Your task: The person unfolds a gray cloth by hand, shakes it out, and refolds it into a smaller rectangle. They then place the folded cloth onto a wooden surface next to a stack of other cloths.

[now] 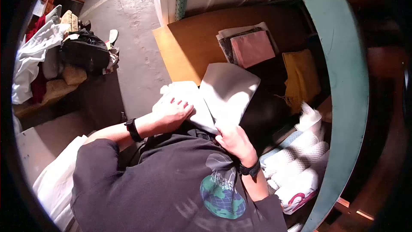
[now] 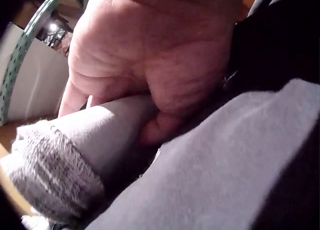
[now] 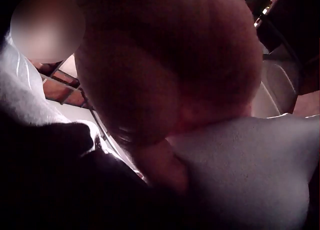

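A white cloth point(image 1: 229, 88), partly folded, is held in front of the person's waist at the table's near edge. The left hand point(image 1: 174, 114) grips its left part, fingers over the top. In the left wrist view the thumb of the left hand point(image 2: 155, 55) curls under a rolled fold of the cloth point(image 2: 110, 122), which has a coarse woven band at its end. The right hand point(image 1: 235, 144) pinches the lower edge near the belly. Dim light covers the right hand point(image 3: 175, 70) in the right wrist view, its thumb against the pale cloth point(image 3: 250, 165).
On the wooden table point(image 1: 184, 45) lie a folded pink cloth point(image 1: 253, 48) over other folded cloths and a fringed mustard cloth point(image 1: 300, 77). White textiles point(image 1: 296, 163) are heaped at right, by a green metal frame point(image 1: 345, 81). A black bag point(image 1: 83, 51) sits among clothes at left.
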The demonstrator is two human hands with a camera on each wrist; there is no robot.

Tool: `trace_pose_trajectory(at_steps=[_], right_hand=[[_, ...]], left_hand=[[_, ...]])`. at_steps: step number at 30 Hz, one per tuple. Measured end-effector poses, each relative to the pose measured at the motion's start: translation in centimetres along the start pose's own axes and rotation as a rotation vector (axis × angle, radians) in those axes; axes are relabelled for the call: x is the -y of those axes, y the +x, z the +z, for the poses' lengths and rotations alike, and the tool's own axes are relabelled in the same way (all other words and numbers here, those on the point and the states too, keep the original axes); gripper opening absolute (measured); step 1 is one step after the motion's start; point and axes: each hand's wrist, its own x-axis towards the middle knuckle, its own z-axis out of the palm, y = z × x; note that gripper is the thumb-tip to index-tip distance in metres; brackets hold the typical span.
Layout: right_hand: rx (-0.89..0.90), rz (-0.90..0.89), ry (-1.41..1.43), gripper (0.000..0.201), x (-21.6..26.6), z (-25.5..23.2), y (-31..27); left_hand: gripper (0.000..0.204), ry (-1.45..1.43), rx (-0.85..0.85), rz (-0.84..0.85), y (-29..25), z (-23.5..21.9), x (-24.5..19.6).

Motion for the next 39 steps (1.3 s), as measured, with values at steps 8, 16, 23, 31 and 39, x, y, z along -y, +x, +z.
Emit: trace_pose_trajectory(at_steps=[8, 16, 23, 31, 39], right_hand=[[-0.186, 0.019, 0.002, 0.020, -0.9, 2.0, 0.4], [-0.096, -0.229, 0.099, 0.028, -1.5, 2.7, -0.3], [-0.013, -0.277, 0.517, 0.025, 1.7, 1.4, 0.2], [0.109, -0.235, 0.344, 0.032, -4.8, 7.3, 1.2], [0.023, 0.105, 0.714, 0.027, -11.0, 13.5, -0.5]], left_hand=[[0.018, -0.316, -0.158, -0.082, -2.4, 5.3, 0.9], [0.016, 0.146, -0.364, -0.061, -7.9, -10.3, -2.3], [0.014, 0.383, -0.418, 0.062, -11.8, -20.8, -8.3], [0.022, 0.452, -0.507, 0.092, -14.4, -26.5, -11.7], [0.030, 0.589, -0.546, -0.099, -14.3, -27.8, -9.8]])
